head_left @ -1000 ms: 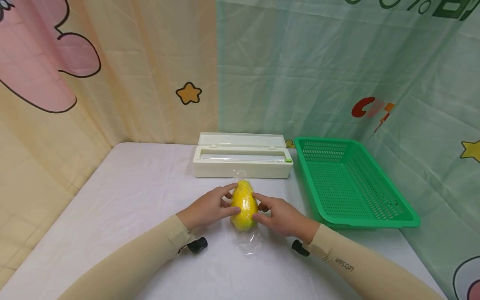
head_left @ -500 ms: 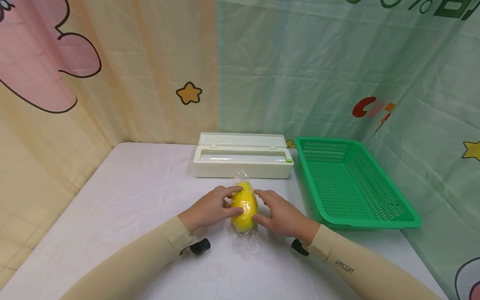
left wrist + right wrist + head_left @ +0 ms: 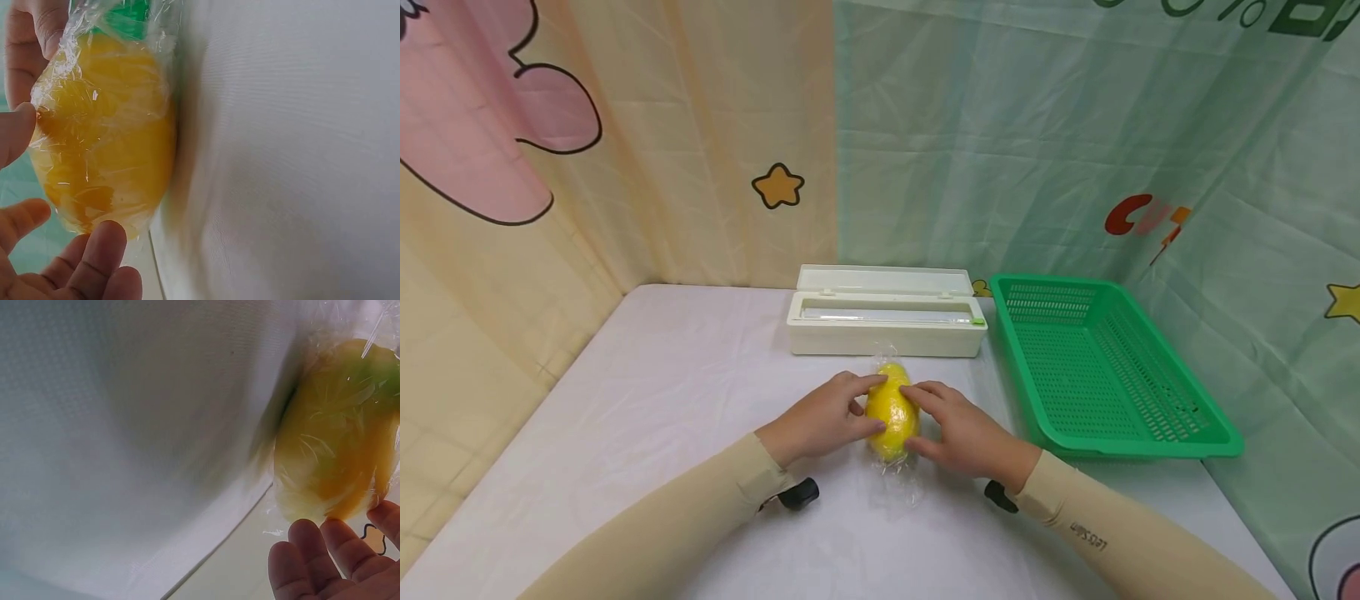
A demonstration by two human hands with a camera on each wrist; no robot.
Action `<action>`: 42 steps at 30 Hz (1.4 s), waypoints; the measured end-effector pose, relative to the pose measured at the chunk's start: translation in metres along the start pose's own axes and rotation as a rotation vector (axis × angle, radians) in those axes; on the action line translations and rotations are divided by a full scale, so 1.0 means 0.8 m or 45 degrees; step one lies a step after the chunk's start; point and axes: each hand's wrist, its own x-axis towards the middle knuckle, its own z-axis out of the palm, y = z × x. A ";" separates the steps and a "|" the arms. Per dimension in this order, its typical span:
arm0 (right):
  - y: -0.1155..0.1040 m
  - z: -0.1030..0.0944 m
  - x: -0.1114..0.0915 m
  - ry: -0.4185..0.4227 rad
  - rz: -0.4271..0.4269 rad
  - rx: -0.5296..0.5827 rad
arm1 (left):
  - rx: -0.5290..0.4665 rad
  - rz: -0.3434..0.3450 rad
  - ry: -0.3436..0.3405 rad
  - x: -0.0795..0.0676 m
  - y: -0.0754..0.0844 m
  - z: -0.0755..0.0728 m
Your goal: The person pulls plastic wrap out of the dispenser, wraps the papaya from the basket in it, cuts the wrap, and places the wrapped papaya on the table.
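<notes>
A yellow, mango-shaped fruit wrapped in clear cling film lies on the white-covered table, its narrower end pointing away. Loose film sticks out at both ends. My left hand holds the fruit's left side, thumb near the close end and index finger higher up. Across from it, my right hand curves its thumb and index finger against the right side. Film wrinkles cover the fruit in the left wrist view. Fingertips meet its end in the right wrist view. The fruit's underside is hidden.
Just beyond the fruit stands a white cling-film dispenser box with its lid raised. At the right is a green plastic basket with perforated walls. Printed curtains hang behind the table.
The fruit has shifted slightly to the right. My right index finger lifted off it, then came back onto it. My left fingertips have slid a little rightward with the fruit.
</notes>
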 end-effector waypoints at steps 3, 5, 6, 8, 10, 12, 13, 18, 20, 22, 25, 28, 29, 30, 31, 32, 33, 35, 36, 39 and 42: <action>0.003 0.000 0.001 -0.004 0.012 -0.001 | 0.040 0.052 -0.019 -0.006 -0.003 -0.001; 0.005 0.000 0.002 -0.008 0.028 0.016 | 0.090 0.094 -0.029 -0.010 -0.005 -0.002; 0.005 0.000 0.002 -0.012 0.038 0.023 | 0.123 0.119 -0.034 -0.012 -0.005 -0.002; 0.006 0.000 0.003 -0.024 0.063 0.042 | 0.211 0.174 -0.030 -0.017 -0.005 -0.002; 0.007 0.000 0.003 -0.032 0.083 0.054 | 0.301 0.236 -0.013 -0.021 -0.004 -0.002; 0.007 0.000 0.003 -0.037 0.100 0.061 | 0.381 0.302 0.008 -0.024 -0.003 0.000; 0.008 0.000 0.004 -0.036 0.105 0.066 | 0.413 0.335 0.021 -0.025 -0.003 0.000; 0.010 0.000 0.004 -0.026 0.105 0.086 | 0.502 0.478 0.049 -0.029 0.000 0.003; 0.011 0.000 0.004 -0.019 0.100 0.094 | 0.524 0.529 0.059 -0.030 0.000 0.004; 0.012 0.000 0.004 -0.013 0.097 0.103 | 0.535 0.574 0.069 -0.031 0.001 0.004; 0.013 0.001 0.004 -0.014 0.100 0.114 | 0.555 0.629 0.086 -0.031 0.000 0.006; 0.013 0.001 0.004 -0.021 0.107 0.119 | 0.571 0.668 0.102 -0.031 -0.001 0.007; 0.013 0.001 0.004 -0.020 0.107 0.119 | 0.576 0.679 0.107 -0.031 -0.001 0.007; 0.013 0.001 0.004 -0.020 0.106 0.119 | 0.580 0.688 0.109 -0.032 -0.001 0.007; 0.013 0.001 0.004 -0.020 0.105 0.120 | 0.580 0.695 0.110 -0.031 -0.001 0.007; 0.012 0.001 0.004 -0.020 0.104 0.121 | 0.577 0.701 0.111 -0.031 -0.001 0.008; 0.012 0.000 0.004 -0.021 0.104 0.122 | 0.576 0.707 0.111 -0.031 -0.001 0.007; 0.011 0.000 0.004 -0.022 0.104 0.124 | 0.573 0.712 0.111 -0.032 0.000 0.008; 0.011 0.000 0.003 -0.023 0.104 0.124 | 0.569 0.710 0.109 -0.032 0.000 0.008; 0.011 0.000 0.003 -0.024 0.106 0.122 | 0.560 0.701 0.105 -0.032 0.002 0.008; 0.012 0.001 0.003 -0.023 0.103 0.121 | 0.559 0.695 0.108 -0.031 0.003 0.010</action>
